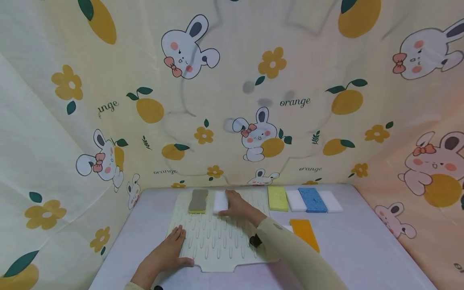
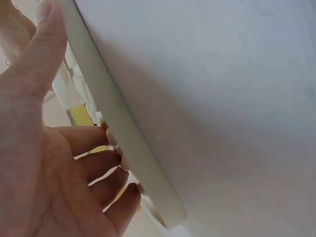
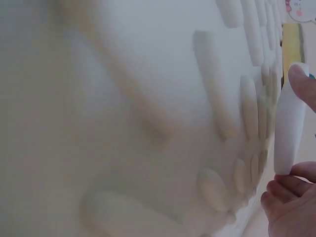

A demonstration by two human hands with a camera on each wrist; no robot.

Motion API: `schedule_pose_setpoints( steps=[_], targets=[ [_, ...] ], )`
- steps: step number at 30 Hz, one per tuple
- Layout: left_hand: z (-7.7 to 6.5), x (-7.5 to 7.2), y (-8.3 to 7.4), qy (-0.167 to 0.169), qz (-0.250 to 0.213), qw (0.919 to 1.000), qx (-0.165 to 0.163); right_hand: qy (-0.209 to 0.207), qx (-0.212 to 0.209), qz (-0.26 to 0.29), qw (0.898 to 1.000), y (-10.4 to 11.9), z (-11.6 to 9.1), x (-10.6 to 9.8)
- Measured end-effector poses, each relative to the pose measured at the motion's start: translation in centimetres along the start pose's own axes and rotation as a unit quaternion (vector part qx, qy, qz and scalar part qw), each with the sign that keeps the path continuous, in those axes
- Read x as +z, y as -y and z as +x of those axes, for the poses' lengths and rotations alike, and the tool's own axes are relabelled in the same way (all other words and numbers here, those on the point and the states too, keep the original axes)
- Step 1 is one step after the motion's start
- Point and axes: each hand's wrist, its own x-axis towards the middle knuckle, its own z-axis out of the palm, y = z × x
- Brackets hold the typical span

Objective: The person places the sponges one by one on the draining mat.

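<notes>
On the left part of a cream ridged drying mat, my left hand rests with its fingers extended. Its thumb lies along the mat's edge in the left wrist view. My right hand pinches a white sponge between thumb and fingertips near the mat's far side. In the right wrist view the white sponge stands out beside the raised ridges, with the thumb at one end and the fingers at the other. Left of it, a grey-and-yellow sponge lies on the mat.
Right of the mat, a yellow-green sponge, a white sponge, a blue sponge and another white sponge form a row. Nearer lies an orange piece, with a white piece partly hidden by the right sleeve. Patterned cloth surrounds the table.
</notes>
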Motion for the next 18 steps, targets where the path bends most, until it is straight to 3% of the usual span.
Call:
schedule_pose_setpoints(
  steps=[4,18],
  targets=[
    [0.1,-0.1,0.1,-0.005,0.006,1.0000,0.002,-0.002,-0.007,0.003,1.000,0.2,0.8,0.0],
    [0.2,0.0,-0.1,0.008,0.014,0.9998,-0.012,0.014,0.031,0.002,0.999,0.7,2.1,0.8]
  ],
)
